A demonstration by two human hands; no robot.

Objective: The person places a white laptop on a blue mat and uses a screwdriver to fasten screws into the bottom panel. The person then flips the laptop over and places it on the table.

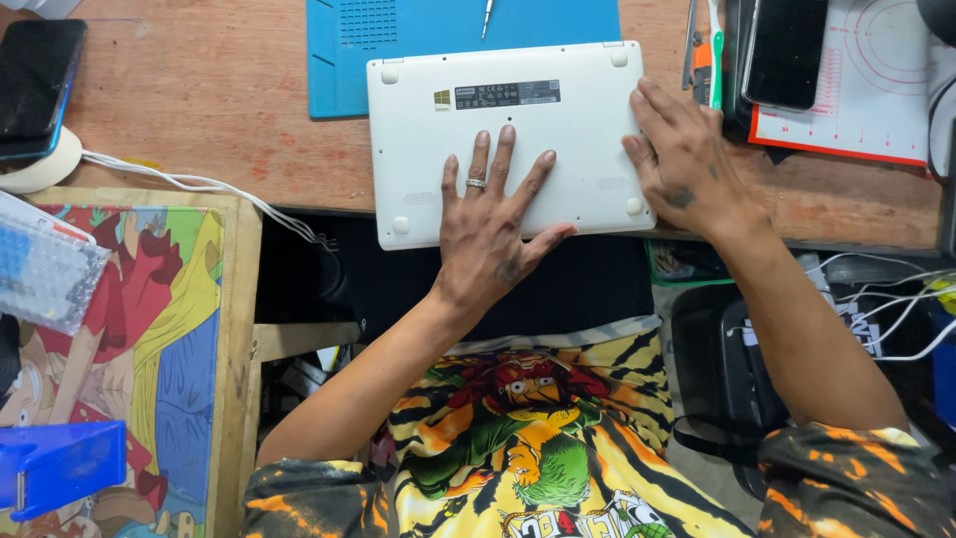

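Laptop (518, 139) upside-down, long axis left-right, hinge edge away.

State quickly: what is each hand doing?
Left hand: open, flat on the white laptop.
Right hand: open, resting on the laptop's right edge.

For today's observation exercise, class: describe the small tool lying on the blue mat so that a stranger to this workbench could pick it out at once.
Start at the white laptop lying underside up on the wooden desk, with the left hand and right hand flat on it. Behind it lies a blue mat. The slim silver-tipped tool sits alone on that mat, unlike the tools bunched to the right.
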